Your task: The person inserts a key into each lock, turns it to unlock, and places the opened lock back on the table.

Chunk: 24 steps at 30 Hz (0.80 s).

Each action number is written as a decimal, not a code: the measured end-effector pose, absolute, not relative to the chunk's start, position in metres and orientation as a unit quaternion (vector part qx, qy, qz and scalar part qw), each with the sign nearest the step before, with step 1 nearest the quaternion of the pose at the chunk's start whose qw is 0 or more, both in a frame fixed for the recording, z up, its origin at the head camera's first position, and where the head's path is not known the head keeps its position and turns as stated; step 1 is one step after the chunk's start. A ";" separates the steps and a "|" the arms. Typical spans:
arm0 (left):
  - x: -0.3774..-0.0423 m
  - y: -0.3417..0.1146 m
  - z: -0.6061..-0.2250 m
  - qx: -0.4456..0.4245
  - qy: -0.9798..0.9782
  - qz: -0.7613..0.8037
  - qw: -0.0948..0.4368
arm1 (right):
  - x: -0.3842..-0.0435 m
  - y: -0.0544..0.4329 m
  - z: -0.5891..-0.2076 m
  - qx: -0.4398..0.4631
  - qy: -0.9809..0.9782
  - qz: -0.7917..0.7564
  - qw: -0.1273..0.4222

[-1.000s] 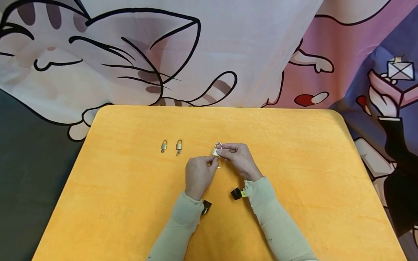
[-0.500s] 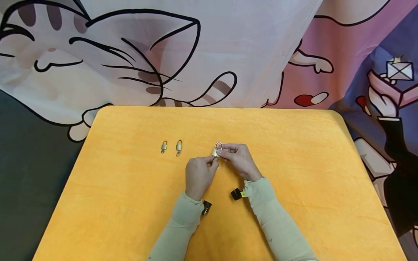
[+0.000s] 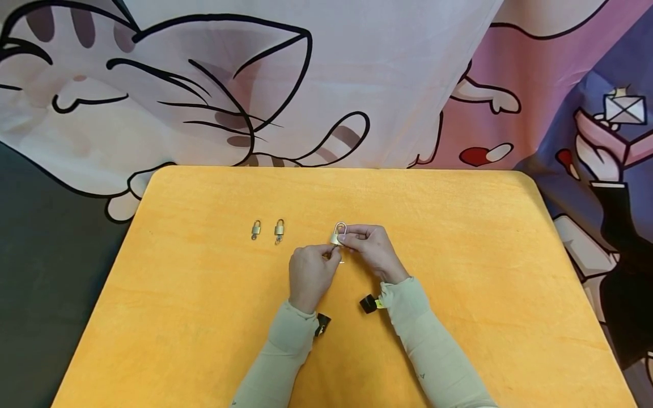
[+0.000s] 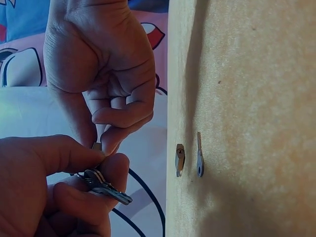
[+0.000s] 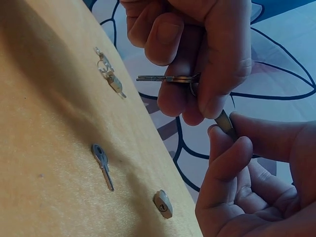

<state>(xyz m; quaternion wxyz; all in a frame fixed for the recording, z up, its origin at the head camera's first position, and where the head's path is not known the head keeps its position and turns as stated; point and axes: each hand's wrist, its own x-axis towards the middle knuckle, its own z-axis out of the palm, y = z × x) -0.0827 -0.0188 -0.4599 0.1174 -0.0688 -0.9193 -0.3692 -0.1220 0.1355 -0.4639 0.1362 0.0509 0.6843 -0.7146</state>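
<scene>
In the head view, my right hand (image 3: 376, 252) pinches a small brass padlock (image 3: 335, 238) by its body, shackle upward. Just below, my left hand (image 3: 312, 276) pinches a key at the padlock's lower end. Fingers hide how far the key is in the lock. More keys on the same ring (image 4: 111, 191) hang at the left fingers in the left wrist view. Between the two hands, the right wrist view shows the edge of the held padlock (image 5: 226, 123). Beneath the hands, a loose key (image 5: 101, 159) and another small padlock (image 5: 163, 203) lie on the table.
Two more padlocks, one (image 3: 256, 229) beside the other (image 3: 279, 229), lie left of the hands, small metal pieces at their lower ends. The yellow table (image 3: 459, 226) has rounded far corners. A printed cartoon cloth (image 3: 398, 73) hangs behind it.
</scene>
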 end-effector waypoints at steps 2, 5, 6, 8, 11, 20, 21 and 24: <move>-0.083 -0.019 -0.460 -0.067 -0.919 -0.372 0.116 | -0.122 0.135 -0.464 0.051 0.683 -0.715 0.137; -0.083 -0.019 -0.460 -0.063 -0.919 -0.372 0.114 | -0.122 0.136 -0.465 0.049 0.683 -0.716 0.137; -0.084 -0.019 -0.460 -0.063 -0.919 -0.373 0.113 | -0.122 0.136 -0.465 0.049 0.682 -0.717 0.137; -0.084 -0.019 -0.460 -0.061 -0.919 -0.373 0.111 | -0.122 0.136 -0.465 0.049 0.682 -0.717 0.136; -0.084 -0.020 -0.460 -0.059 -0.919 -0.374 0.106 | -0.122 0.135 -0.466 0.051 0.680 -0.718 0.136; -0.085 -0.021 -0.461 -0.048 -0.910 -0.402 0.083 | -0.122 0.135 -0.466 0.052 0.674 -0.724 0.138; -0.085 -0.022 -0.461 -0.047 -0.909 -0.405 0.080 | -0.122 0.135 -0.467 0.052 0.674 -0.723 0.139; -0.086 -0.022 -0.461 -0.042 -0.906 -0.415 0.067 | -0.123 0.135 -0.467 0.052 0.675 -0.723 0.139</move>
